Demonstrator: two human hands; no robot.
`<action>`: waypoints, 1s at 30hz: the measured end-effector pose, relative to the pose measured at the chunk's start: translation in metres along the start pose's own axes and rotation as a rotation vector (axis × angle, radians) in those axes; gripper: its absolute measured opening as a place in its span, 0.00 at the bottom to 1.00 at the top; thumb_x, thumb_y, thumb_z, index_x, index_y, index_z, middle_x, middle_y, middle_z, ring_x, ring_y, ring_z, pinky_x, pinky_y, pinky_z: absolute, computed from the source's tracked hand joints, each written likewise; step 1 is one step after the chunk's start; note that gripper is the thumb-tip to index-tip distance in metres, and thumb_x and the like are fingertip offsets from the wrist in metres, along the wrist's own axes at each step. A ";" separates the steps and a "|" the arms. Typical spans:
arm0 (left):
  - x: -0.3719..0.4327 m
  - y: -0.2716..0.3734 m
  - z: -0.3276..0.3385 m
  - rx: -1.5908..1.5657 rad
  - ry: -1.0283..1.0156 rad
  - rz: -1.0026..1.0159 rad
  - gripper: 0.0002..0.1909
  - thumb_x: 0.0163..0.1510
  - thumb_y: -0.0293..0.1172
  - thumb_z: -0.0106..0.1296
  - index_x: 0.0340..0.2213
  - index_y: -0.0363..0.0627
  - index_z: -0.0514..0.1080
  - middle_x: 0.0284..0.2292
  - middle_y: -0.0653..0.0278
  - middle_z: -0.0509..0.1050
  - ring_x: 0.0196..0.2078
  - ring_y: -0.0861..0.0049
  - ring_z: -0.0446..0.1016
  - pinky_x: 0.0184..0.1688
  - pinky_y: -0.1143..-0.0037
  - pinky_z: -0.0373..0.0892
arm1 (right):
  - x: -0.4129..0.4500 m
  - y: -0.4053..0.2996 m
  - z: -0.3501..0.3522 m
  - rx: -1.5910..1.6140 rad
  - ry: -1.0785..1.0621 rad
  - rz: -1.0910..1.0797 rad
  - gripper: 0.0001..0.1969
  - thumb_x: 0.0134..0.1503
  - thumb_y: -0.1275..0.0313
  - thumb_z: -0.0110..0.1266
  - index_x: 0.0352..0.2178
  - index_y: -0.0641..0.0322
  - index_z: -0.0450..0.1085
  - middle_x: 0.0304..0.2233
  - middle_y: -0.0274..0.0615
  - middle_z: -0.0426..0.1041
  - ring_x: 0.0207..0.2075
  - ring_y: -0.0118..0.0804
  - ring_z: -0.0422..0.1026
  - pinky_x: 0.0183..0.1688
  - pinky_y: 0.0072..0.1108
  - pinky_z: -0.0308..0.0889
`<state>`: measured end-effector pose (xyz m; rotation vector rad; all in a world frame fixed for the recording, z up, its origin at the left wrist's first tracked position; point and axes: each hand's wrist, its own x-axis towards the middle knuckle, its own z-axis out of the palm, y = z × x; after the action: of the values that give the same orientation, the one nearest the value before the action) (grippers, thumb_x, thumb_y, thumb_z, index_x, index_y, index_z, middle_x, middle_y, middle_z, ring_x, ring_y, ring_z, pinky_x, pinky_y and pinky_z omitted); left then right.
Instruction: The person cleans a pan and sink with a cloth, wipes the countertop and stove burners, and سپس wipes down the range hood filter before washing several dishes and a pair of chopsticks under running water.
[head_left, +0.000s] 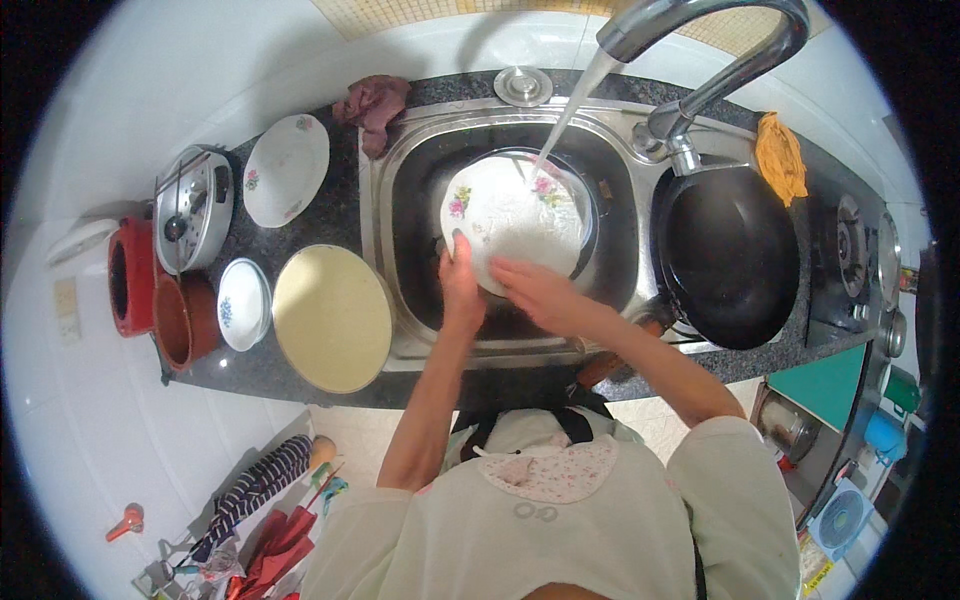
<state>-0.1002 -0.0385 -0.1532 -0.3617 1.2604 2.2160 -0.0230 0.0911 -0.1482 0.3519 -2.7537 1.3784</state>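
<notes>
A white floral plate (517, 217) is tilted over the steel sink (405, 187), with water from the chrome faucet (637, 34) running onto it. My left hand (463, 281) grips its lower left edge, thumb on the face. Fingers of my right hand (536, 292) lie on the plate's lower part; the hand holds nothing else that I can see. Behind the plate shows the rim of a round vessel (594, 217), mostly hidden.
Left of the sink stand a yellow round plate (334, 319), a floral plate (286, 171), white bowls (244, 304), a brown pot (184, 319) and a maroon cloth (375, 105). A black wok (731, 255), an orange cloth (780, 154) and a gas burner (850, 244) are at right.
</notes>
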 end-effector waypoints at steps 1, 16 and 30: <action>-0.002 0.003 0.000 -0.002 0.025 -0.006 0.23 0.52 0.43 0.38 0.44 0.38 0.57 0.40 0.59 0.64 0.43 0.73 0.63 0.43 0.75 0.60 | -0.013 0.009 -0.008 -0.094 -0.083 -0.001 0.18 0.48 0.71 0.41 0.42 0.66 0.58 0.43 0.49 0.61 0.46 0.45 0.58 0.48 0.31 0.52; -0.021 0.010 0.016 0.727 -0.064 0.075 0.28 0.49 0.42 0.41 0.47 0.39 0.51 0.43 0.55 0.62 0.44 0.67 0.63 0.44 0.71 0.61 | -0.030 0.018 -0.077 0.786 0.390 0.941 0.21 0.43 0.76 0.46 0.41 0.71 0.58 0.34 0.46 0.66 0.34 0.34 0.67 0.31 0.20 0.65; -0.042 0.032 0.033 1.217 -0.626 0.624 0.10 0.45 0.24 0.46 0.32 0.35 0.65 0.24 0.58 0.70 0.24 0.74 0.69 0.27 0.77 0.64 | 0.036 -0.003 -0.066 0.463 0.558 0.743 0.28 0.52 0.52 0.32 0.41 0.71 0.60 0.39 0.53 0.64 0.42 0.41 0.62 0.43 0.24 0.55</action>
<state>-0.0835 -0.0369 -0.0933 1.2004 2.1462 1.3046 -0.0611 0.1347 -0.1009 -0.9930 -2.1266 1.8640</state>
